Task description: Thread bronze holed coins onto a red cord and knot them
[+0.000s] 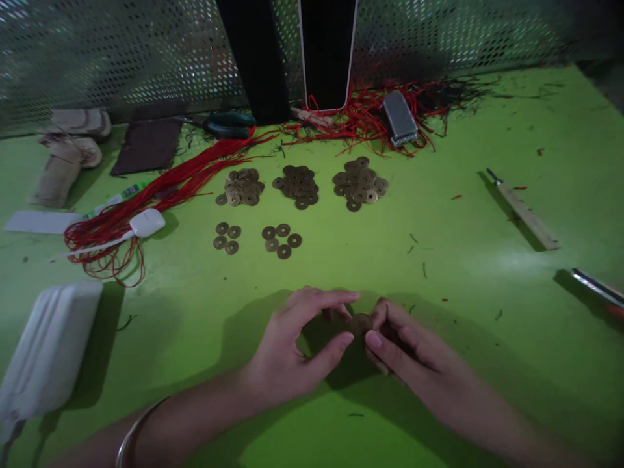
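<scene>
Between the thumb and fingers of my right hand (414, 357) is a round brass coin (361, 324), pinched at its right edge. My left hand (302, 338) curves around the coin's left side with thumb and forefinger apart; whether one of its fingers touches the coin, I cannot tell. Farther back lie three heaps of holed coins: a left heap (241, 187), a middle heap (297, 186) and a right heap (359, 182). In front of them, several coins form a small square group (227, 238), and beside it others form a ring (282, 241).
Red cords (160, 188) stretch across the left, with a white cable plug (147, 223) on them. A white power bank (53, 344) stands front left. At the back are a phone (326, 52), tangled red threads (363, 123) and a grey block (400, 118). A wooden-handled tool (526, 214) lies right.
</scene>
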Action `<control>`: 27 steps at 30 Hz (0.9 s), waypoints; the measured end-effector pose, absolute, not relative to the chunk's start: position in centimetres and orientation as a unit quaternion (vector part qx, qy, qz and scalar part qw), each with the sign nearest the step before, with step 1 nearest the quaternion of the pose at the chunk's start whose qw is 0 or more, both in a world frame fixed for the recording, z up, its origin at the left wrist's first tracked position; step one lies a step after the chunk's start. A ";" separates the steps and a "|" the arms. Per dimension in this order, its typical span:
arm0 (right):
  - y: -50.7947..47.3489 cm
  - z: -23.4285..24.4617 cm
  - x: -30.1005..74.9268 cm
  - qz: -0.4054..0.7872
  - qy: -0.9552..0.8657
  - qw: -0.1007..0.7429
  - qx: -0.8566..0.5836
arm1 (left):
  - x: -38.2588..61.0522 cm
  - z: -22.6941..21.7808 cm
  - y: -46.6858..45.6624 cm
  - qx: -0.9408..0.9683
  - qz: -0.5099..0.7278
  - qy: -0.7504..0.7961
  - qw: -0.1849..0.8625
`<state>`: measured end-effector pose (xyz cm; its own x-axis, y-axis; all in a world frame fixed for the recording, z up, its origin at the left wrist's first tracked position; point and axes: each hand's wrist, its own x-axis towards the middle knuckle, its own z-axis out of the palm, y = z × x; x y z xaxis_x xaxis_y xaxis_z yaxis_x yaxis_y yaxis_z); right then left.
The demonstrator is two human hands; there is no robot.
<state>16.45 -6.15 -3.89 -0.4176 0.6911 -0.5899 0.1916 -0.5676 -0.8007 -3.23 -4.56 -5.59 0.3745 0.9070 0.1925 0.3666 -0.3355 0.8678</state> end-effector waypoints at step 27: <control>-3.5 -3.9 16.9 0.763 -0.278 0.291 -0.506 | -4.0 -3.7 7.3 0.811 0.216 0.532 0.112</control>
